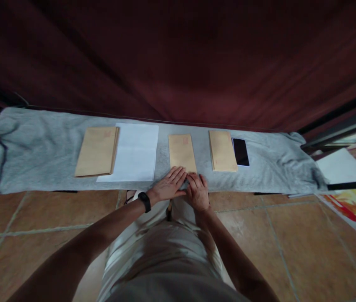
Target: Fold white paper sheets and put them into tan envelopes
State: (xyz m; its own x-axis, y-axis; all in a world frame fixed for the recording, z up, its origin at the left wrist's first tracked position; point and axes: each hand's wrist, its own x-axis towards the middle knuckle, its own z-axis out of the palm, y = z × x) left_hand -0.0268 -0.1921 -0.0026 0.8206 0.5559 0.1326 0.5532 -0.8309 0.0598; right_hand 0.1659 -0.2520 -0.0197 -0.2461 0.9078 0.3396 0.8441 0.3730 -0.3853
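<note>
A brown paper envelope (182, 150) with a small reddish mark near its far end lies on the grey cloth in front of me. My left hand (172, 184) rests flat over its near end, fingers stretched out and pressed down; a black band circles that wrist. Close beside it, my right hand (197, 193) has its fingers bent over the envelope's near right corner, seemingly gripping it. Both hands cover the near edge of the envelope. The fingertips of the two hands almost meet.
On the left, a stack of brown envelopes (97, 151) partly overlaps white paper sheets (136, 153). To the right lie more brown envelopes (222, 151) beside a dark phone (241, 152). Grey cloth (268, 163) covers the narrow bench. Behind hangs a dark red curtain (178, 63).
</note>
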